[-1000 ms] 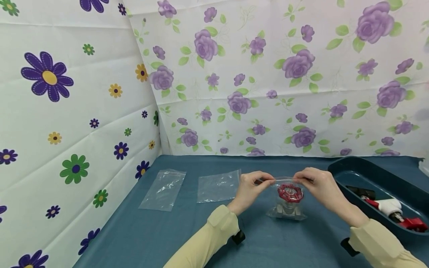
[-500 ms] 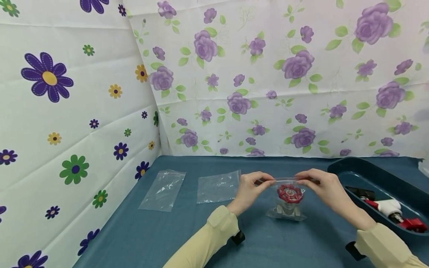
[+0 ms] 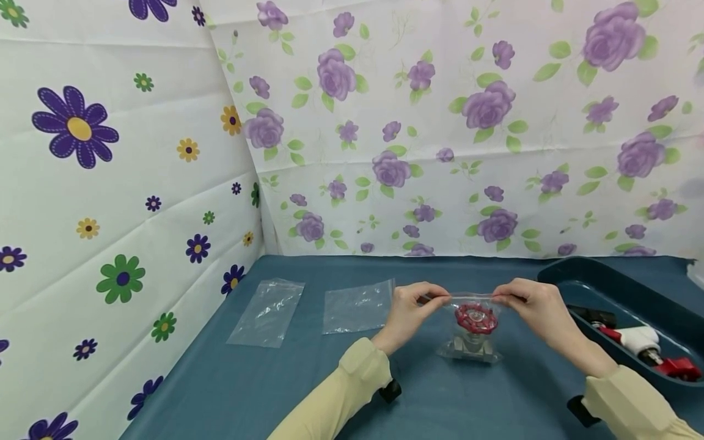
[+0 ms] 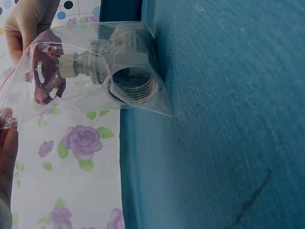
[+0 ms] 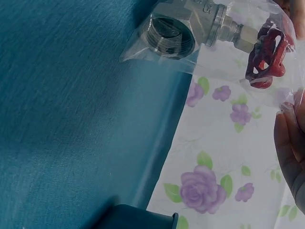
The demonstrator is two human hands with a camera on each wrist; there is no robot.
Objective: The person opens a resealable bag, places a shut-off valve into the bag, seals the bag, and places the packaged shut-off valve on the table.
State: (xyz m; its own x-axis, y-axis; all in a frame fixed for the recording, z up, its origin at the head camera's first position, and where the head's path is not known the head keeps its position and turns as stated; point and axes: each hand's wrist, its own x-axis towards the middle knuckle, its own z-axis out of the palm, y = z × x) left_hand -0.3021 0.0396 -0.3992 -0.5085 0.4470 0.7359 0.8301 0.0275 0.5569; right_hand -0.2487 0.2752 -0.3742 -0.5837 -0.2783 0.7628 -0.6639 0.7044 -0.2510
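Note:
A gate valve with a red handwheel (image 3: 476, 318) and a metal threaded body (image 5: 171, 36) stands upright on the table inside a clear zip-lock bag (image 3: 447, 349). My left hand (image 3: 409, 311) pinches the left end of the bag's top edge between thumb and fingers. At the opposite end of that edge, my right hand (image 3: 536, 311) pinches the plastic the same way. The edge is stretched straight between them, just above the handwheel. In the left wrist view the valve's open threaded port (image 4: 136, 86) shows through the plastic.
Two flat clear bags lie on the blue-covered table, one at the far left (image 3: 266, 313) and one beside my left hand (image 3: 357, 307). To the right stands a dark blue tray (image 3: 583, 269) holding a white-and-red part (image 3: 638, 338) and a black one (image 3: 591, 315). Flowered cloth hangs behind.
My right hand has slid a little to the right along the bag's top edge, away from my left hand. The left hand and the valve stay about where they were.

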